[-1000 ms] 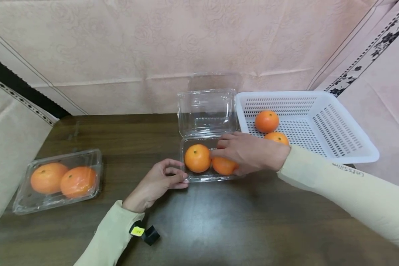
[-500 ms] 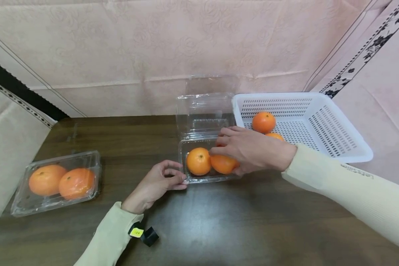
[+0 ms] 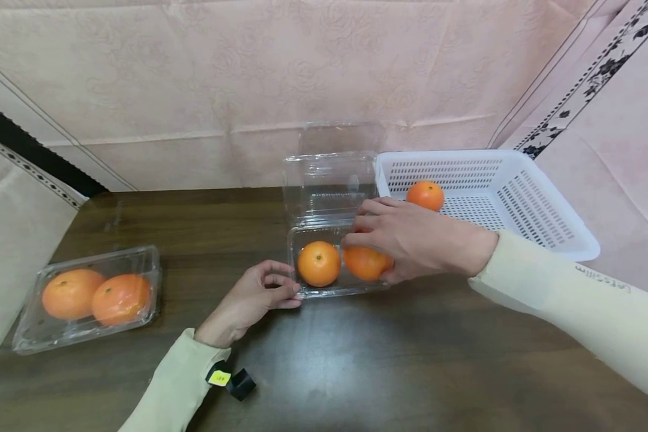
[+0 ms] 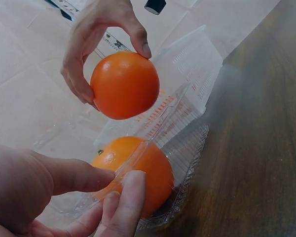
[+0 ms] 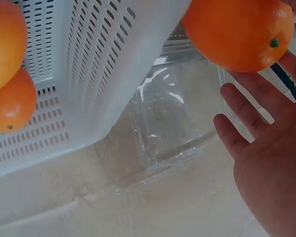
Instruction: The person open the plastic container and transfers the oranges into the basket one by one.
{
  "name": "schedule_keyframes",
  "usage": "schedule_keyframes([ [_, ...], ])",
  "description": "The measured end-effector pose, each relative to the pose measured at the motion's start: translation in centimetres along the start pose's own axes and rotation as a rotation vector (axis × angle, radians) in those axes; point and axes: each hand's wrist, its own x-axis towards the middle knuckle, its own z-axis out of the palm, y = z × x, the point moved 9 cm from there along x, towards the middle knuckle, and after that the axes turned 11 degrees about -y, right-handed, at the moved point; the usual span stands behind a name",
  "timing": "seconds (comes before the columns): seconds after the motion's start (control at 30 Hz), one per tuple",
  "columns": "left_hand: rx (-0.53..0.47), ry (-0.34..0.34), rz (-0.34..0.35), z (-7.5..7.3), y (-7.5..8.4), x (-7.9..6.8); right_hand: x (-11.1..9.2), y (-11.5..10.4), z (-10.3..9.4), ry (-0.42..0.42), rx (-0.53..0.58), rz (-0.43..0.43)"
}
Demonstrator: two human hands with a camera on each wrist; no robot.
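Note:
A clear plastic clamshell container [image 3: 341,292] stands on the table with its lid [image 3: 324,174] up at the back. One orange [image 3: 319,264] sits in its left half. My left hand [image 3: 256,297] pinches the container's front left rim between thumb and fingers, seen close in the left wrist view. Over the right half, my right hand [image 3: 418,240] grips a second orange [image 4: 124,85] with thumb and fingers around its sides. In the left wrist view this orange hangs above the one inside. Part of the held orange is hidden behind the hand in the head view.
A white perforated basket [image 3: 564,240] stands to the right, close beside the lid, with oranges [image 5: 12,101] in it. At far left lies a closed clamshell [image 3: 153,264] holding two oranges [image 3: 120,299]. A pink cloth [image 3: 194,90] hangs behind the dark wooden table [image 3: 324,372].
My right hand has shifted slightly right with its orange, and a small gap now shows between the two oranges in the head view. The left hand keeps its pinch on the rim.

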Motion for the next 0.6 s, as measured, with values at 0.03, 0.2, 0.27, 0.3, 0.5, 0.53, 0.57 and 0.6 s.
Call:
schedule_keyframes([
  [0.03, 0.002, -0.001, 0.000, 0.0, 0.0, 0.0, 0.0, 0.0, -0.1, -0.002, -0.001, 0.000],
  [0.2, 0.011, -0.004, 0.003, -0.1, 0.0, -0.1, -0.2, 0.2, -0.7, -0.014, -0.006, -0.001],
  [0.27, 0.013, -0.003, 0.006, -0.1, 0.0, -0.1, -0.3, 0.3, -0.8, -0.023, -0.003, 0.003],
  [0.3, 0.015, -0.003, 0.006, 0.0, 0.0, -0.1, -0.3, 0.4, -0.9, -0.025, -0.001, 0.005],
  [0.5, 0.019, -0.003, 0.003, 0.0, 0.0, 0.0, -0.8, 0.8, -1.5, -0.022, 0.001, 0.018],
  [0.53, 0.019, -0.004, 0.002, 0.0, 0.0, -0.1, -0.9, 0.9, -1.6, -0.021, 0.003, 0.021],
  [0.57, 0.020, -0.007, 0.001, 0.0, 0.0, -0.1, -1.0, 0.9, -1.8, -0.015, 0.006, 0.018],
  [0.6, 0.022, -0.008, 0.001, -0.1, 0.0, -0.1, -1.1, 1.0, -1.8, -0.012, 0.013, 0.018],
])
